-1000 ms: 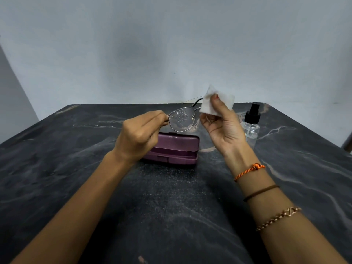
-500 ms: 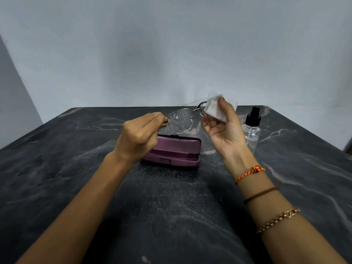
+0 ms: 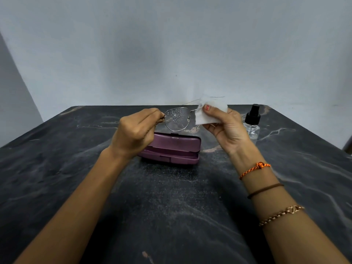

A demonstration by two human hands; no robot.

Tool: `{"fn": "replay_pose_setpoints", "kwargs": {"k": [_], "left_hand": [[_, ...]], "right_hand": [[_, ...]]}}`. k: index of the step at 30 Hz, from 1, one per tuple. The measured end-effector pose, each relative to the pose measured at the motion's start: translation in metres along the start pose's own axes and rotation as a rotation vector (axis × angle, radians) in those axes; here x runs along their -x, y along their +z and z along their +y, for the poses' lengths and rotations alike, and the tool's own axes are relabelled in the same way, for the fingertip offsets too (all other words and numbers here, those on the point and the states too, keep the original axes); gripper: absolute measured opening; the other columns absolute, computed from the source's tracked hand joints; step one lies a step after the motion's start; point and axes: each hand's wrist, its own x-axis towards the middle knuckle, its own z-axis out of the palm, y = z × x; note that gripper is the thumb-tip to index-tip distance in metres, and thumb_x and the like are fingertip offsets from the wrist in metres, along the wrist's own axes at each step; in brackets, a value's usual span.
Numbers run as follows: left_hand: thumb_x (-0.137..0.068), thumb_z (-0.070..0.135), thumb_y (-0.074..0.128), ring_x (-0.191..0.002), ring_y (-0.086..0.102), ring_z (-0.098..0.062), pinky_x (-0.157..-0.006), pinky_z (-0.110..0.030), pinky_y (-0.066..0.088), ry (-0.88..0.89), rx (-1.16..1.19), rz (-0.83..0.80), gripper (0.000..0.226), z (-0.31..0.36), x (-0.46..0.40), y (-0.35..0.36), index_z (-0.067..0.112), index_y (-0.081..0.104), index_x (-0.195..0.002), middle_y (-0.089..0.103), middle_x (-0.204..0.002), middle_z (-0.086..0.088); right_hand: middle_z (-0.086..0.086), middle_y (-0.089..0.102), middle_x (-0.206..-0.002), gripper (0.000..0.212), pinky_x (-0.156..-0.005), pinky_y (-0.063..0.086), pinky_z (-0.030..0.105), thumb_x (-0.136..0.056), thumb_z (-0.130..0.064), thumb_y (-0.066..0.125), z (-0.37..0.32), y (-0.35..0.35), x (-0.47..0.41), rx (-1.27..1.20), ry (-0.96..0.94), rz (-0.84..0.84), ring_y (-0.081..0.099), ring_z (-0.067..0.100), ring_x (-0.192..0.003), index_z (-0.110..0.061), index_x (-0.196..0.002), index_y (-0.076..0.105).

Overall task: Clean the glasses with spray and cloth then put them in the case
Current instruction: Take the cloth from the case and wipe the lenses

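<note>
Glasses [image 3: 176,119] are held in the air above the table [image 3: 171,206], between both hands, over the far edge of the case.

Left hand [image 3: 136,133]: fingers curled, pinching the frame at its left end, by the hinge. Back of the hand faces the camera, so the exact finger contact is hidden.

Right hand [image 3: 226,128]: palm toward the camera, thumb [image 3: 208,109] and fingers pinching a white cloth [image 3: 209,113] around the right side of the glasses. The cloth covers that lens; I can't tell how much of it is wrapped. One thin temple arm sticks out above and behind the cloth.

Left lens is exposed, tilted toward the camera, with a cluster of spray droplets on its upper part.

Case [image 3: 171,149]: purple hard shell, lying on the table directly below the glasses, partly hidden by the left hand. Lid looks down or nearly down, with a seam visible along the front.

Spray bottle [image 3: 252,122]: clear body, black pump top, upright on the table just right of the right hand, well apart from the case.

Right forearm wears three bands: orange braided cord [image 3: 255,169], brown band [image 3: 265,190], gold chain bracelet [image 3: 282,214].

Table is dark marble with pale veins; plain pale wall [image 3: 171,44] behind.
</note>
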Motion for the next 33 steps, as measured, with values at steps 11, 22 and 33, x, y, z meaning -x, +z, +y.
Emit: {"fn": "replay_pose_setpoints", "kwargs": {"k": [11,22,33], "left_hand": [[-0.063,-0.023,0.068,-0.057,0.066,-0.026,-0.071,-0.024,0.047,-0.008,-0.008,-0.006,0.012,-0.002,0.000,-0.002,-0.013,0.067,-0.070,0.068,-0.066,-0.019],[-0.065,-0.023,0.066,-0.071,0.057,-0.016,-0.083,-0.008,0.041,0.006,0.031,0.046,0.010,-0.004,0.003,0.001,-0.014,0.067,-0.070,0.068,-0.067,-0.020],[-0.066,-0.020,0.068,-0.062,0.066,-0.025,-0.075,-0.021,0.048,-0.041,0.023,0.050,0.009,-0.003,0.003,0.002,-0.013,0.068,-0.072,0.069,-0.069,-0.019]], "right_hand": [[-0.006,0.071,-0.059,0.020,-0.059,0.052,0.021,-0.064,-0.013,0.072,0.001,-0.005,-0.001,0.136,0.059,0.080,0.066,0.006,-0.062,-0.012,-0.081,0.062],[-0.001,0.068,-0.064,0.005,-0.056,0.051,0.019,-0.085,-0.014,0.060,0.015,0.021,0.006,-0.448,0.040,0.205,0.064,0.007,-0.054,-0.014,-0.080,0.059],[-0.003,0.073,-0.063,0.010,-0.053,0.053,0.017,-0.078,0.005,0.060,-0.002,0.009,0.006,-0.016,0.044,0.015,0.069,0.007,-0.063,-0.004,-0.084,0.061]]}}
